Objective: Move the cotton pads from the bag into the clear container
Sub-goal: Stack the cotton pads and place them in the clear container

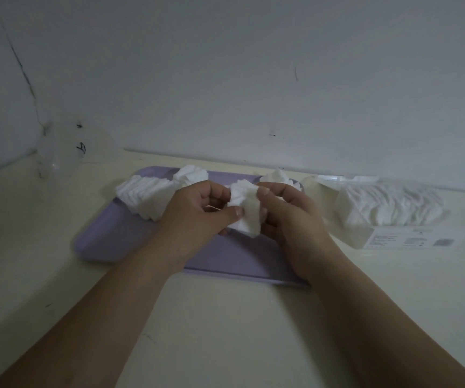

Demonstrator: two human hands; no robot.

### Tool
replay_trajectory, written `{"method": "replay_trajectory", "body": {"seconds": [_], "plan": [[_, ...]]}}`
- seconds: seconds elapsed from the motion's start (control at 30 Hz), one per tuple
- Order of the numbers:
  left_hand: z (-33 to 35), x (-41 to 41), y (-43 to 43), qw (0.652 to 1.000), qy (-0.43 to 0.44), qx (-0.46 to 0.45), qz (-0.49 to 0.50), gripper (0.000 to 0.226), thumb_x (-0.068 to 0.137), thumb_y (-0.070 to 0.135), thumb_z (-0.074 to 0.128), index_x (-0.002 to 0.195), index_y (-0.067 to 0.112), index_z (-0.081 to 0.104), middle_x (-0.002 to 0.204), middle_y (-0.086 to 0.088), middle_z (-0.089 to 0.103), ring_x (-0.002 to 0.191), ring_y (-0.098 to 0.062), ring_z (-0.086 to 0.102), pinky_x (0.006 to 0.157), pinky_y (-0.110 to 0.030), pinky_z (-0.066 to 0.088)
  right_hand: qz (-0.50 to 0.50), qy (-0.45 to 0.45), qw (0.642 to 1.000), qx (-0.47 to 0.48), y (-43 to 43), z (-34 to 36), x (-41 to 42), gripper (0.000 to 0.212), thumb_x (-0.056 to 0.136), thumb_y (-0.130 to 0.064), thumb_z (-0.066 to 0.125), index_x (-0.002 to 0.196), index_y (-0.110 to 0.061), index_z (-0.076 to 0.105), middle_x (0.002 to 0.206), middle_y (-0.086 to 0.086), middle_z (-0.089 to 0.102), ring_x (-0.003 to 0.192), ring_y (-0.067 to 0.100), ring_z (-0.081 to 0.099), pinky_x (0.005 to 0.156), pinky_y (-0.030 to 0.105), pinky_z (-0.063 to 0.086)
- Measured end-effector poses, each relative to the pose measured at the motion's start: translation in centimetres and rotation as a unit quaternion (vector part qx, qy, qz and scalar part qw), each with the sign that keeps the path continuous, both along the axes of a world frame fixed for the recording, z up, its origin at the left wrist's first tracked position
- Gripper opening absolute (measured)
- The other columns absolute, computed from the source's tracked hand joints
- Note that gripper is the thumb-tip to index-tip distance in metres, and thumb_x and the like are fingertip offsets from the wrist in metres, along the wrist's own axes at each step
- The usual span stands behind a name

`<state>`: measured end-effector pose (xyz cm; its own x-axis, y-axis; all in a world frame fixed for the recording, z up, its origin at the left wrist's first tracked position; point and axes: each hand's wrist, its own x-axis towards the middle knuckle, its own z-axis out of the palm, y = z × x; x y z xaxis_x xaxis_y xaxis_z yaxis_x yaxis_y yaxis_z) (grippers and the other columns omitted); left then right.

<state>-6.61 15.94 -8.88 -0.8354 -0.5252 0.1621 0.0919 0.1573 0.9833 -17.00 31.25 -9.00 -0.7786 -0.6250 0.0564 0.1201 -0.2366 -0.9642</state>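
Observation:
Both hands hold a small stack of white cotton pads (244, 210) above a lilac tray (119, 242). My left hand (197, 217) pinches the stack from the left, thumb on its front. My right hand (287, 214) grips it from the right. More pads lie on the tray: a fanned row (144, 196) at the left, a pile (190, 176) at the back, another pile (277, 176) behind my right hand. The clear plastic bag (391, 211), still holding many pads, lies on the table to the right. A clear container (66, 148) stands at the far left by the wall.
The tray sits on a cream table (225, 317) against a pale wall (253, 79). The bag has a printed label (413, 240) on its near side. The near half of the table holds only my forearms.

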Motion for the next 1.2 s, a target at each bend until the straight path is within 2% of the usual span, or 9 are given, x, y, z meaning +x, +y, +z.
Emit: {"method": "replay_trajectory", "body": {"seconds": [0.07,0.2,0.37,0.53,0.67,0.87,1.0,1.1,1.2], "plan": [[0.0,0.0,0.2,1.0,0.003,-0.02,0.013,0.02,0.083,0.009,0.084,0.099,0.008,0.072,0.098,-0.018,0.075,0.077,-0.024,0.07,0.066,-0.029,0.059,0.008,-0.013,1.0,-0.013,0.0,0.2,0.1,0.031,0.097,-0.021,0.071,0.118,0.0,0.068,0.114,0.028,0.074,0.101,0.035,0.074,0.09,0.047,0.062],[0.0,0.0,0.6,1.0,0.009,-0.012,0.022,0.021,0.079,0.01,0.088,0.092,0.016,0.073,0.093,-0.01,0.077,0.078,-0.024,0.072,0.073,-0.038,0.064,-0.016,-0.022,1.0,-0.014,0.0,0.0,0.0,0.027,0.095,-0.007,0.073,0.121,-0.003,0.069,0.112,0.021,0.077,0.107,0.038,0.075,0.091,0.048,0.062],[0.1,-0.1,0.7,1.0,0.006,-0.008,-0.014,0.028,0.076,0.002,0.088,0.099,0.014,0.075,0.095,-0.012,0.077,0.077,-0.023,0.072,0.063,-0.028,0.059,-0.081,-0.039,0.996,-0.023,0.2,-0.1,-0.6,0.019,0.099,-0.005,0.067,0.118,-0.003,0.07,0.114,0.022,0.076,0.107,0.038,0.075,0.09,0.052,0.063],[0.7,0.1,0.2,0.999,0.011,0.026,-0.026,0.014,0.081,0.007,0.083,0.091,0.012,0.074,0.091,-0.01,0.079,0.078,-0.027,0.073,0.068,-0.028,0.06,-0.145,0.017,0.989,0.003,0.2,0.0,-0.7,0.015,0.1,-0.01,0.069,0.115,-0.013,0.067,0.089,0.003,0.08,0.078,0.017,0.075,0.07,0.031,0.063],[1.0,0.4,0.0,0.998,0.023,0.027,-0.057,0.019,0.078,0.021,0.083,0.093,0.014,0.074,0.094,-0.016,0.077,0.078,-0.024,0.069,0.066,-0.03,0.055,-0.073,0.02,0.997,0.007,0.2,0.2,-0.2,0.026,0.096,-0.004,0.073,0.121,-0.006,0.067,0.104,0.014,0.08,0.095,0.032,0.077,0.084,0.044,0.064],[0.6,0.3,-0.1,1.0,0.011,-0.007,-0.024,0.012,0.087,0.011,0.08,0.096,0.012,0.073,0.087,-0.001,0.078,0.065,-0.004,0.066,0.059,-0.017,0.051,-0.028,0.033,0.999,0.019,0.2,0.3,0.3,0.025,0.096,-0.002,0.071,0.121,-0.006,0.069,0.105,0.015,0.08,0.097,0.033,0.077,0.079,0.039,0.063],[0.1,0.0,-0.1,0.999,0.015,-0.033,0.006,0.016,0.082,0.016,0.086,0.093,0.015,0.074,0.091,-0.011,0.077,0.077,-0.01,0.066,0.065,-0.021,0.052,-0.031,0.038,0.998,0.025,0.3,0.4,0.2,0.016,0.101,-0.017,0.068,0.113,-0.01,0.075,0.105,0.019,0.079,0.093,0.029,0.074,0.076,0.038,0.061],[-0.1,-0.1,0.1,0.999,0.024,-0.039,0.021,0.023,0.077,0.022,0.09,0.09,0.013,0.072,0.08,-0.013,0.068,0.071,-0.015,0.06,0.067,-0.032,0.053,0.01,0.058,0.998,0.024,0.4,0.4,0.3,0.031,0.089,-0.027,0.082,0.116,-0.014,0.074,0.108,0.011,0.079,0.097,0.024,0.074,0.086,0.043,0.06],[-0.1,-0.3,0.0,0.996,0.015,-0.082,0.024,0.034,0.076,0.016,0.091,0.1,0.017,0.066,0.068,-0.007,0.063,0.06,-0.01,0.055,0.061,-0.03,0.05,0.015,0.13,0.989,0.067,0.4,-0.2,-0.3,0.053,0.078,0.005,0.083,0.122,-0.021,0.068,0.112,0.002,0.078,0.102,0.017,0.073,0.088,0.034,0.059]]}}
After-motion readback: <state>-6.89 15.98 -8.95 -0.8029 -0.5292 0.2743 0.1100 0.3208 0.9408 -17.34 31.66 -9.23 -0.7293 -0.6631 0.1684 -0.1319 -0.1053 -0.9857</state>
